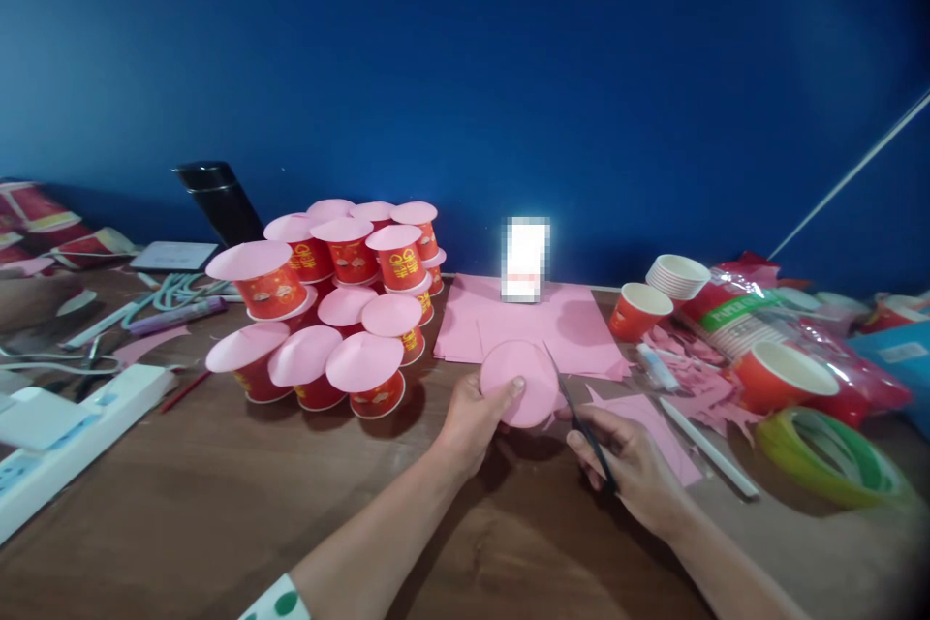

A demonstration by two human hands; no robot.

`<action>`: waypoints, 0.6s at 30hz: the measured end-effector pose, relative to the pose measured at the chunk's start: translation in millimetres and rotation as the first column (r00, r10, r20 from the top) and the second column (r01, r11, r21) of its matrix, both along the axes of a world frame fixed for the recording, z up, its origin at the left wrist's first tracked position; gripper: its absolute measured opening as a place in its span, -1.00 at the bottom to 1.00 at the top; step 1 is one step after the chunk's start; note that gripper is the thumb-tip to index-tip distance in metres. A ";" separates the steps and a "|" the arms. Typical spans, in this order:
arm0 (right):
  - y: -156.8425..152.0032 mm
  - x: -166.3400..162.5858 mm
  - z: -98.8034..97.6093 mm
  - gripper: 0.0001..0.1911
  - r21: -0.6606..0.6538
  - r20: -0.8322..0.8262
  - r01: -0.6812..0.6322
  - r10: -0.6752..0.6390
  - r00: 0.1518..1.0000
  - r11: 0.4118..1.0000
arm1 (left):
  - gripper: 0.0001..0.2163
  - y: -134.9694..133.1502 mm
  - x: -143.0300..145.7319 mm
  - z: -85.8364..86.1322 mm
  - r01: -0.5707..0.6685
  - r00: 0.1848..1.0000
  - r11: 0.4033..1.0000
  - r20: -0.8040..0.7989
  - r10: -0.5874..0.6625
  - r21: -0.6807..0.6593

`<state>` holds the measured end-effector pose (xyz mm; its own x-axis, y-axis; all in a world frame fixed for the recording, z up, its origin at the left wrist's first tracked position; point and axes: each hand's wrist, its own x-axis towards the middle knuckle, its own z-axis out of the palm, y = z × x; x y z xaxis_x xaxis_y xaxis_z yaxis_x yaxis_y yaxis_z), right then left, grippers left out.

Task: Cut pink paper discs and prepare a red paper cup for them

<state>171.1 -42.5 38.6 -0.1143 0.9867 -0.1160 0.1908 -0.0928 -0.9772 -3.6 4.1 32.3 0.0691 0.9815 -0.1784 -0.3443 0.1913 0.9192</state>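
Observation:
My left hand (472,421) is closed on a round pink paper disc (517,380), thumb pressed on its face, holding it just above the wooden table (218,504). My right hand (629,465) grips a pair of dark scissors (581,426) whose blades reach up to the disc's right edge. Sheets of pink paper (559,325) lie flat just behind the disc. To the left stands a stacked cluster of red paper cups (341,310), each capped with a pink disc.
Open red cups (639,310), a stack of white cups (677,276), pink scraps (697,383), a glue stick (656,368), a white pen (708,450), green tape rings (828,455) and plastic bags lie right. A white power strip (65,431), cables and a phone stand (218,199) sit left.

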 end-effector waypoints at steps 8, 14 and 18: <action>1.8 -0.1 0.2 -0.49 -0.016 -0.002 -0.007 0.007 1.000 1.000 | -0.62 0.5 -0.7 1.9 0.015 1.000 1.000 0.016 -0.014 -0.008; 1.9 1.8 -1.4 -0.50 -0.024 -0.033 -0.017 0.016 0.999 1.000 | -0.60 -0.1 -0.9 2.1 0.043 0.998 0.999 0.048 -0.042 -0.015; 1.9 3.2 -2.9 -0.52 -0.018 -0.065 -0.040 0.039 0.997 0.999 | -0.61 -2.1 -0.5 3.5 0.076 0.995 0.997 0.072 -0.075 -0.015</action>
